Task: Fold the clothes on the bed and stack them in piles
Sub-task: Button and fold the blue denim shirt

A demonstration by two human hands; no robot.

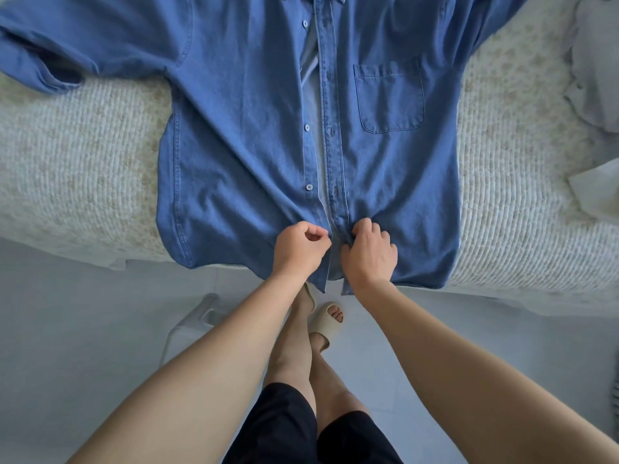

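At about nine o'clock, the cream textured bedspread [77, 155] covers the bed, and the left sleeve [67, 45] of a blue denim shirt [241, 128] stretches out across it toward ten o'clock. The shirt lies front-up and spread flat on the bed, collar at twelve o'clock, hem hanging a little over the near edge of the mattress at six o'clock. Its front is unbuttoned, the two plackets lying just beside each other with a pale strip of inner fabric showing between them. The left hand [299, 247] is curled with thumb and fingers pressed together, pinching the edge of the left placket near the hem. Just beside it, the right hand [368, 252] is bunched with fingers pinching the right placket, the cloth gathered into small creases under the knuckles. A chest pocket [390, 97] sits toward one o'clock. At three o'clock, pale grey and white garments [596, 78] lie crumpled on the bedspread, apart from the shirt. Below the hands, bare legs and beige slippers [326, 318] stand on a pale floor [83, 313].
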